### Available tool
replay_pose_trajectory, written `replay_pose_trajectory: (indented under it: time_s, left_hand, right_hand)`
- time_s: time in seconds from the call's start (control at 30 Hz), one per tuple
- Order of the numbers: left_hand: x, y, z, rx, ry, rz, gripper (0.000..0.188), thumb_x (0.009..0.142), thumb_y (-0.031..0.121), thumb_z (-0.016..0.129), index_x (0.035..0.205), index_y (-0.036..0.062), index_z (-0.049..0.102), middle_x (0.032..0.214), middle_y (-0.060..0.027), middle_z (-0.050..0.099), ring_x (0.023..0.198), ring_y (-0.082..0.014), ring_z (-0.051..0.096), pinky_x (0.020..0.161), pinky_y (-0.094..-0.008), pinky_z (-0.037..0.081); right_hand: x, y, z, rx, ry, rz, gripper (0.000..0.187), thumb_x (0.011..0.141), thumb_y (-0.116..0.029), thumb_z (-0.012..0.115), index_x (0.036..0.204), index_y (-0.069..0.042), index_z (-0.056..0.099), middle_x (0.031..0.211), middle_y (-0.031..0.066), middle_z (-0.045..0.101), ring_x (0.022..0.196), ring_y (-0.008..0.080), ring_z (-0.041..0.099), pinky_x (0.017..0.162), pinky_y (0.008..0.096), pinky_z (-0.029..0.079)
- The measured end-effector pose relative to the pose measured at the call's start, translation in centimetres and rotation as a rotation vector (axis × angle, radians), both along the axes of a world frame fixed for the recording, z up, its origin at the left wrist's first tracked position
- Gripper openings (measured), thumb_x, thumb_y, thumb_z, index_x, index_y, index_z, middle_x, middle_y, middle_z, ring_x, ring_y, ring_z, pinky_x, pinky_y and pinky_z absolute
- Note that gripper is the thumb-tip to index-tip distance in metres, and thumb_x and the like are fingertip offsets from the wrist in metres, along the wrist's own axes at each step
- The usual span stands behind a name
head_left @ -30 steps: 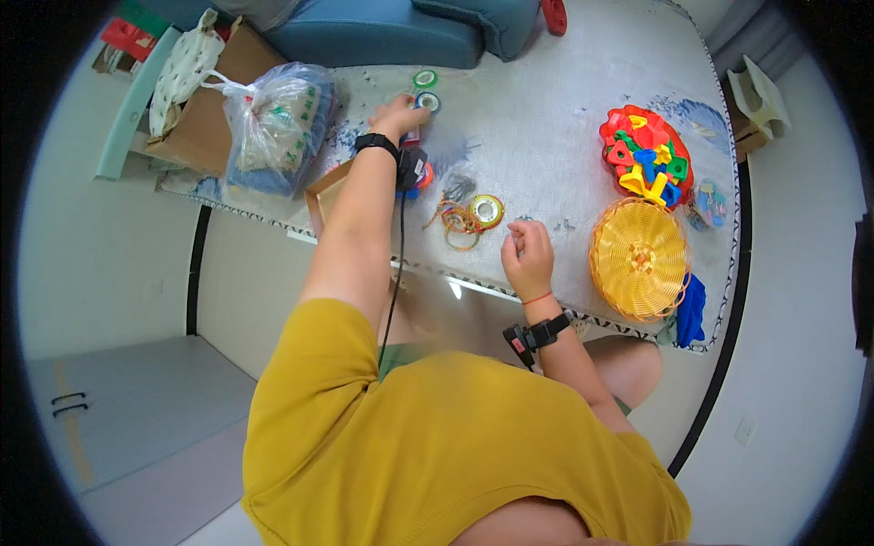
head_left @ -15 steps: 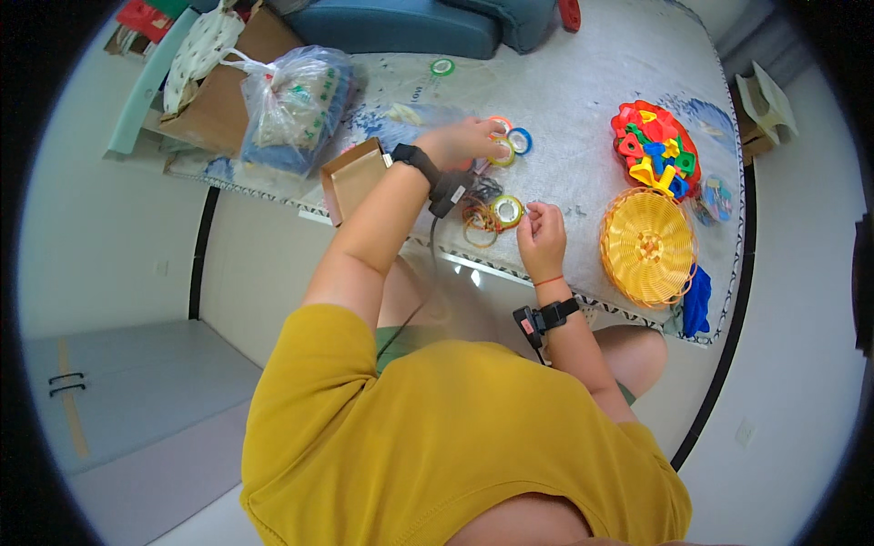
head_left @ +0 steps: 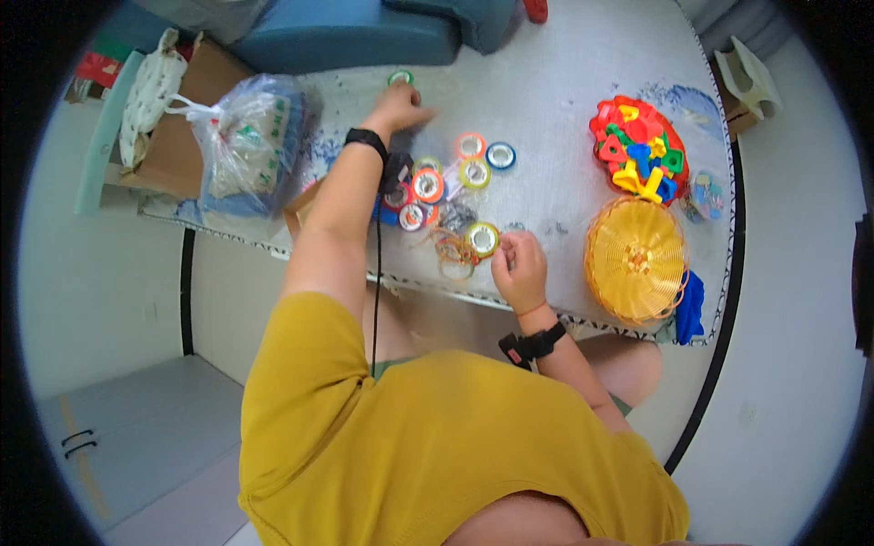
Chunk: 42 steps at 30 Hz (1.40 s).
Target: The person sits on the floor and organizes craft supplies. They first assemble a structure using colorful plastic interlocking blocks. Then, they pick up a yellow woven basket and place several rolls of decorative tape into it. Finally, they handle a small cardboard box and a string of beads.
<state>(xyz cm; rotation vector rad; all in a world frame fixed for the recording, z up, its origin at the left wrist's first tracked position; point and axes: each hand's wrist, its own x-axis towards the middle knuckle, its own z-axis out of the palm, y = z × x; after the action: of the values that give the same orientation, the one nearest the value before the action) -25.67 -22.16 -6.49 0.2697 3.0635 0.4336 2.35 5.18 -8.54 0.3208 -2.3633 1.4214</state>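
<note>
My left hand (head_left: 393,106) at green tape roll (head_left: 401,78), upper middle of frame; cannot tell whether grip closes on it. My right hand (head_left: 521,266) loosely curled beside yellow tape roll (head_left: 482,239), near center; holding unclear. Other tape rolls (head_left: 428,186) grouped mid-frame; green one alone well apart on surface (head_left: 564,109).

Right: a round wicker basket (head_left: 635,260) lies near a scalloped red tray (head_left: 600,116) of multicoloured plastic pieces (head_left: 626,176). Upper left: a knotted transparent plastic bag (head_left: 244,150) sits beside a cardboard box (head_left: 173,146).
</note>
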Motion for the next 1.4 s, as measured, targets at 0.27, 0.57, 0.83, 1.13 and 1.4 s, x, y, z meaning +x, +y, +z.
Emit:
replay_pose_trajectory:
  time_s: [0.27, 0.57, 0.83, 1.13, 1.4]
  left_hand:
    - [6.4, 3.7, 3.3, 0.185, -0.488, -0.258, 0.057, 0.084, 0.054, 0.061, 0.099, -0.0003, 0.068, 0.095, -0.0126, 0.067, 0.080, -0.0229, 0.060, 0.077, -0.0348, 0.049]
    - [16.9, 1.7, 9.3, 0.272, -0.354, -0.334, 0.032, 0.097, 0.024, 0.051, 0.123, 0.0065, 0.060, 0.121, -0.0120, 0.061, 0.113, -0.0237, 0.054, 0.100, -0.0333, 0.040]
    - [29.1, -2.2, 16.0, 0.019, -0.440, -0.272, 0.034, 0.095, 0.022, 0.055, 0.124, 0.0041, 0.058, 0.119, -0.0151, 0.061, 0.110, -0.0253, 0.057, 0.095, -0.0351, 0.044]
    - [32.3, 3.9, 8.7, 0.100, 0.060, -0.306, 0.059, 0.084, 0.034, 0.063, 0.134, 0.0069, 0.047, 0.133, -0.0206, 0.047, 0.127, -0.0392, 0.041, 0.100, -0.0450, 0.041]
    - [24.1, 2.0, 0.8, -0.129, 0.157, 0.011, 0.040, 0.087, 0.034, 0.061, 0.110, 0.0023, 0.055, 0.102, -0.0229, 0.063, 0.090, -0.0386, 0.064, 0.073, -0.0479, 0.053]
  right_hand:
    - [0.0, -0.1, 0.1, 0.008, 0.002, -0.033, 0.018, 0.077, -0.008, 0.064, 0.094, -0.007, 0.058, 0.080, 0.0108, 0.057, 0.065, 0.0286, 0.056, 0.059, 0.0391, 0.046]
    - [-0.5, -0.8, -1.0, 0.038, 0.070, -0.056, 0.022, 0.080, -0.017, 0.063, 0.098, -0.006, 0.059, 0.084, 0.0128, 0.060, 0.079, 0.0313, 0.059, 0.070, 0.0417, 0.049]
    - [1.6, -1.5, 2.9, 0.386, 0.182, 0.010, 0.061, 0.068, -0.045, 0.079, 0.116, -0.012, 0.060, 0.114, 0.0131, 0.052, 0.107, 0.0308, 0.053, 0.086, 0.0402, 0.048]
    - [0.3, 0.2, 1.7, 0.524, 0.090, -0.091, 0.056, 0.068, -0.029, 0.081, 0.117, -0.012, 0.060, 0.115, 0.0139, 0.052, 0.105, 0.0326, 0.053, 0.089, 0.0406, 0.047]
    - [0.7, 2.4, 2.9, 0.492, 0.124, 0.067, 0.049, 0.069, -0.019, 0.079, 0.111, -0.006, 0.057, 0.103, 0.0161, 0.054, 0.101, 0.0353, 0.053, 0.087, 0.0425, 0.045]
